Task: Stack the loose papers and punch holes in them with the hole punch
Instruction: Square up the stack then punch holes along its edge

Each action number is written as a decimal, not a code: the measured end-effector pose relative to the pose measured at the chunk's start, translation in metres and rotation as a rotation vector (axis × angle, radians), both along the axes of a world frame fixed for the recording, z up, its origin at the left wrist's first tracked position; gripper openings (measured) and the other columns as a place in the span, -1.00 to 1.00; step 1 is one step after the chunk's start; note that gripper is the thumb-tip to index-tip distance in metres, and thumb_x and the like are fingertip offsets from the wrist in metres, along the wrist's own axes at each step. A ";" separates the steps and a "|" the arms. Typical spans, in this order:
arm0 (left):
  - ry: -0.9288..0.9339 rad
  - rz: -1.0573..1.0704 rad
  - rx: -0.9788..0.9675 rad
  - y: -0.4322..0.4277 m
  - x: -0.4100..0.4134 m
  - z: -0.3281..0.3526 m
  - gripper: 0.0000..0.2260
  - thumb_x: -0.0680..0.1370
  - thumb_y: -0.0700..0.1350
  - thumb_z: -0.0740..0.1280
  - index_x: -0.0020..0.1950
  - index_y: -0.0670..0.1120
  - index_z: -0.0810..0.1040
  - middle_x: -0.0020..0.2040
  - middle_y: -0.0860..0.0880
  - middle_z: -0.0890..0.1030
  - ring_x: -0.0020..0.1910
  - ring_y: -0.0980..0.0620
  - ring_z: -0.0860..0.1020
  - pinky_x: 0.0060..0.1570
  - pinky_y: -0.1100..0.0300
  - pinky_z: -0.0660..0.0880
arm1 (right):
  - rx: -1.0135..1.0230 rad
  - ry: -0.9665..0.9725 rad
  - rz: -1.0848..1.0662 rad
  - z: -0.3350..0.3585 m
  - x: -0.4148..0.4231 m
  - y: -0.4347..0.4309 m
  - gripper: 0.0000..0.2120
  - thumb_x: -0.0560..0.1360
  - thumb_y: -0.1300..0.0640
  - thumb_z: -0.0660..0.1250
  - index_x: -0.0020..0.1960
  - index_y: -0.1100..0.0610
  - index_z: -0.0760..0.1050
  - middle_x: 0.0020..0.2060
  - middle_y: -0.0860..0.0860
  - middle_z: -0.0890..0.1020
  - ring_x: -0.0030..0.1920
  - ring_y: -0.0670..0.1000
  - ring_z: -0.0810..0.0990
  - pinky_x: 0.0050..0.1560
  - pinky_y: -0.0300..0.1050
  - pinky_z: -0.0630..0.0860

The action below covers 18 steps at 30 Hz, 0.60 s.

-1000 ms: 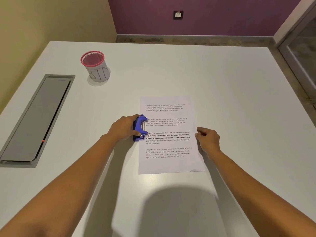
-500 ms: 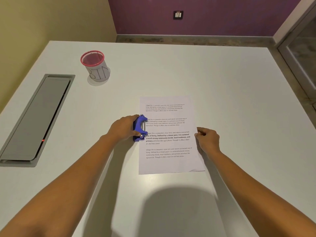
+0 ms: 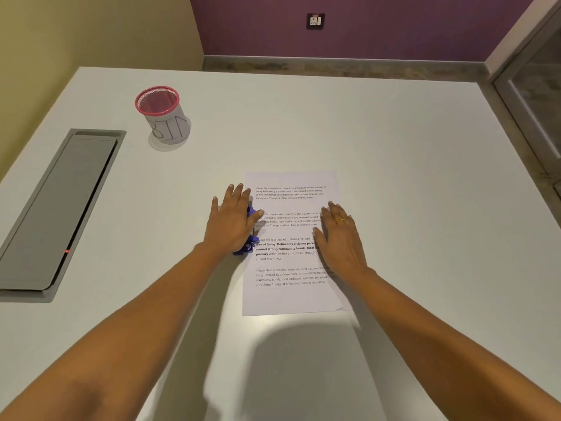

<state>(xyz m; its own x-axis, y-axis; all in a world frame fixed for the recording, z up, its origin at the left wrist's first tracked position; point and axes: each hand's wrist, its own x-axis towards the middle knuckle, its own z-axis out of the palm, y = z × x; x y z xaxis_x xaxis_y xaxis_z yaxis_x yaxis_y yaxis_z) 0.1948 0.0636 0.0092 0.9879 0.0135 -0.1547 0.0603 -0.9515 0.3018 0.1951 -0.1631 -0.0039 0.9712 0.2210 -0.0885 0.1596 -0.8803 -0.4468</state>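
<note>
One view, taken from a head-worn camera above the near edge of the table (image 3: 394,141). It is faced forward and tilted steeply down. Wide-angle: the table sides are splayed outward toward the near corners. Range is close; both forearms are seen entering from the near corners, with the left hand (image 3: 232,221) and right hand (image 3: 343,238) caught mid-frame. Beyond the far edge, a floor strip (image 3: 334,66) and purple wall (image 3: 394,25) are taken in, with a yellow wall (image 3: 91,41) at far left.
</note>
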 end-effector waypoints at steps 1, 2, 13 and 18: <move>0.006 0.001 0.031 -0.002 -0.001 -0.004 -0.47 0.61 0.10 0.00 0.51 -0.14 0.06 0.55 -0.08 0.03 0.54 -0.03 -0.08 0.46 -0.10 -0.09 | -0.028 -0.006 0.013 -0.003 0.001 0.003 -0.50 0.60 0.05 0.08 0.48 0.22 0.10 0.51 0.12 0.10 0.52 0.05 0.03 0.51 -0.04 -0.10; 0.007 0.002 0.055 -0.003 -0.002 -0.008 -0.46 0.61 0.11 -0.01 0.51 -0.14 0.04 0.56 -0.08 0.01 0.54 -0.03 -0.09 0.46 -0.09 -0.10 | -0.058 -0.009 0.022 -0.007 0.001 0.006 -0.48 0.61 0.02 0.05 0.49 0.21 0.06 0.52 0.12 0.07 0.52 0.05 0.00 0.50 -0.03 -0.12; -0.027 0.039 0.058 -0.004 -0.003 -0.017 -0.49 0.61 0.08 0.01 0.50 -0.14 0.10 0.55 -0.08 0.07 0.54 -0.04 -0.06 0.47 -0.09 -0.08 | -0.158 0.004 0.052 -0.037 -0.003 0.018 -0.36 0.57 -0.18 -0.02 0.51 0.15 -0.07 0.53 0.10 -0.04 0.53 0.05 -0.10 0.49 0.03 -0.20; -0.020 0.039 0.099 -0.006 -0.005 -0.019 -0.45 0.60 0.14 -0.02 0.50 -0.13 0.09 0.55 -0.07 0.07 0.54 -0.04 -0.07 0.46 -0.12 -0.11 | -0.197 -0.050 0.041 -0.041 -0.005 0.018 -0.36 0.57 -0.20 -0.05 0.51 0.13 -0.04 0.53 0.08 0.00 0.53 0.04 -0.06 0.49 0.01 -0.18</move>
<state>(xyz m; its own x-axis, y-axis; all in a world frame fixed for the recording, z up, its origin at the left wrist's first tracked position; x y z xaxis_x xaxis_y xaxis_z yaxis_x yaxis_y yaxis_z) 0.1902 0.0579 -0.0093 0.9892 0.0665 -0.1307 0.0929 -0.9737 0.2079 0.1897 -0.1455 -0.0445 0.9661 0.2433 -0.0860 0.2144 -0.9422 -0.2574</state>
